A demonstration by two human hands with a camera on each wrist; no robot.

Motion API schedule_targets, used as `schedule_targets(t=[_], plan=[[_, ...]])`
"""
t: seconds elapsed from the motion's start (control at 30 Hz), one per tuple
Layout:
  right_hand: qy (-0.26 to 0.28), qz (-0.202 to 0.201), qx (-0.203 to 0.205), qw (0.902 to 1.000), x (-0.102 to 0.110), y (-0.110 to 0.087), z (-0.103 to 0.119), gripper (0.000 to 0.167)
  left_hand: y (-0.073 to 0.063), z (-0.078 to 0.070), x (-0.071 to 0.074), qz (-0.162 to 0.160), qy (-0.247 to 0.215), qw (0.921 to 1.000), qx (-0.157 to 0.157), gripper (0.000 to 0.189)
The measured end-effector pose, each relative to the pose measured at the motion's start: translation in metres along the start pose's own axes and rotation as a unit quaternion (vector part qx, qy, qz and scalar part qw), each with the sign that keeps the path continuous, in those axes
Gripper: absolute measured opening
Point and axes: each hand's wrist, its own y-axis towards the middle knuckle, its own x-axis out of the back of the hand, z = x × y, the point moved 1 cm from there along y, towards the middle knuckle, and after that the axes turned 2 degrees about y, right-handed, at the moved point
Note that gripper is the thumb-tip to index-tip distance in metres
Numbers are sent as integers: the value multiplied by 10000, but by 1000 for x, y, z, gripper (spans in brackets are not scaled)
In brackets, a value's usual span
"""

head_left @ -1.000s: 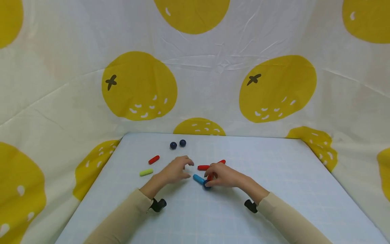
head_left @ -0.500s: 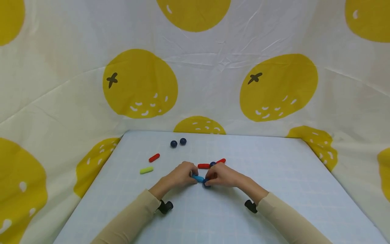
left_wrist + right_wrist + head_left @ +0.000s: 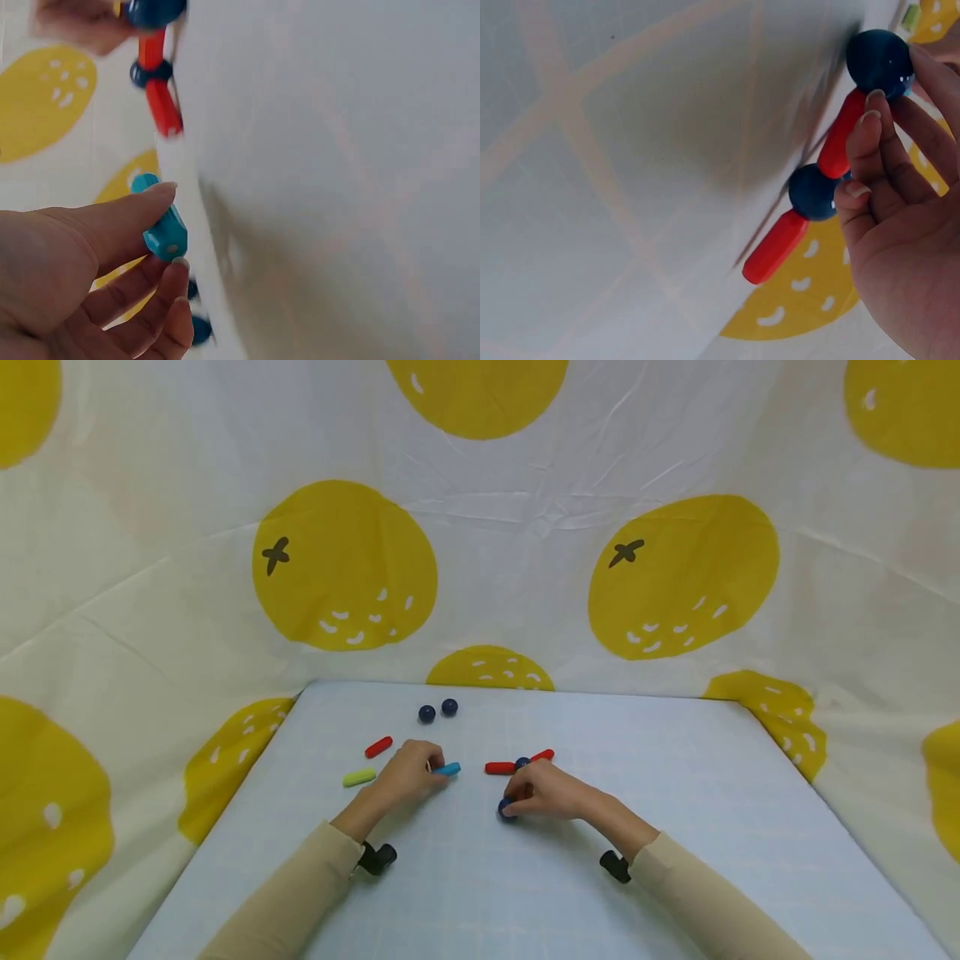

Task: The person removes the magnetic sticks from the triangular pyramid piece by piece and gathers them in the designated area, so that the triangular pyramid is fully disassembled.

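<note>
Half a second ago the blue rod (image 3: 448, 769) lay end to end with the near navy ball (image 3: 506, 810); now the two are apart, and the rod sits well to the ball's left, held by the left hand (image 3: 411, 770). That hand has moved left and a little farther from the person, while the right hand (image 3: 551, 789) is practically where it was.

The left arm reaches forward, its hand turned toward the middle of the counter (image 3: 600, 893). The left wrist view shows the thumb and fingers (image 3: 174, 281) pinching the rod from two sides, the lower fingers curled beneath. The right arm comes in diagonally from the other side — its thumb and fingers pinch the near navy ball.

The blue rod's long axis runs roughly left to right, its free end pointing right and slightly toward the far side. Whether it touches the counter I cannot tell.

In the right wrist view a connecting red rod (image 3: 841, 135) runs from the pinched ball to the middle navy ball (image 3: 810, 193). In the head view, the left red rod (image 3: 499, 768) and right red rod (image 3: 543, 756) reach out either side of that middle ball. A lone red rod (image 3: 378, 747) and a yellow-green rod (image 3: 359, 777) lie left of the left hand — two far navy balls (image 3: 427, 714) rest beyond it.
</note>
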Motion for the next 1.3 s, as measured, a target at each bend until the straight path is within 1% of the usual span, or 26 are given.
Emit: schedule_targets(t=[0.07,0.13,0.2,0.33,0.43,0.6,0.73,0.83,1.07,1.17,1.3], plan=[[22,9,-15,10000,0,-1,-1,20,1,10,11,-247,158,9996,-22,12],[64,7,-25,10000,0,-2,-1,20,5,20,20,-417,328,9986,0,12],[113,43,-46,9999,-1,-3,-2,20,8,30,26,-477,533,9974,24,12],[127,40,-67,9999,-2,-4,-1,20,14,43,32,-359,788,9961,184,12],[135,47,-19,9999,-3,-3,0,20,17,48,34,-125,901,9955,255,12],[131,28,69,9999,-3,-3,1,21,16,48,37,185,968,9946,324,18],[157,43,44,9999,-3,-3,0,21,15,47,37,256,961,9943,374,19],[180,21,86,9998,-3,-4,-1,21,15,48,36,252,985,9941,371,23],[214,-56,134,9997,-2,-6,-1,21,12,44,34,130,946,9950,294,39],[190,-19,205,9996,0,-5,-1,22,8,40,37,-69,971,9952,139,42],[41,-71,183,9998,4,-3,-1,23,1,33,38,-345,904,9951,-214,39]])
